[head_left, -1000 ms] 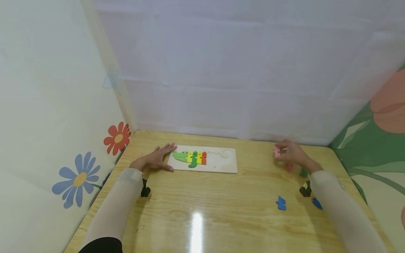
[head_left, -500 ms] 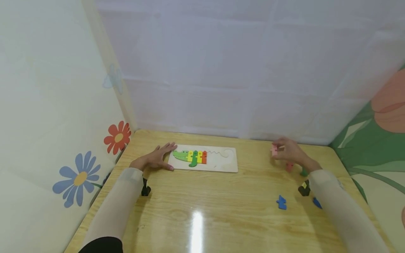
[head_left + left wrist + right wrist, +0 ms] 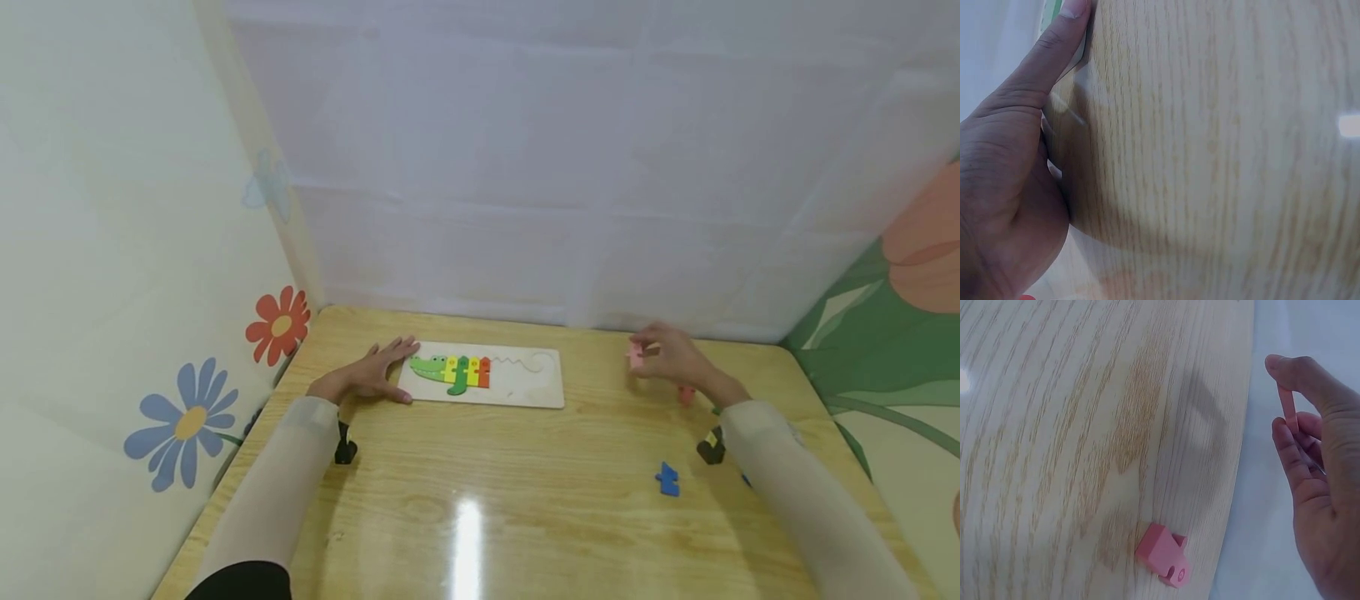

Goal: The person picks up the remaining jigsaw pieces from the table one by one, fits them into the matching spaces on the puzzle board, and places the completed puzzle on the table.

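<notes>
A crocodile puzzle board (image 3: 525,387) lies at the back of the table. Its green head piece (image 3: 429,368) and several green, yellow and orange body pieces (image 3: 473,373) sit in the left part; the right part shows a bare outline with a curled tail. My left hand (image 3: 367,372) rests at the board's left end, fingers spread, thumb (image 3: 1054,47) along its near edge. To the right of the board, my right hand (image 3: 675,358) pinches a light pink puzzle piece (image 3: 636,356) between thumb and fingers, raised over the table. A darker pink puzzle piece (image 3: 1163,555) lies below that hand.
A blue puzzle piece (image 3: 667,480) lies on the wooden table (image 3: 525,483) at the near right. Another blue piece and a green one are mostly hidden by the right forearm. A white cloth (image 3: 480,208) hangs behind the table, with floral sheets at both sides.
My right hand has moved left toward the board, carrying the light pink puzzle piece. Its forearm now covers more of the green and blue pieces. The left hand stays put.
</notes>
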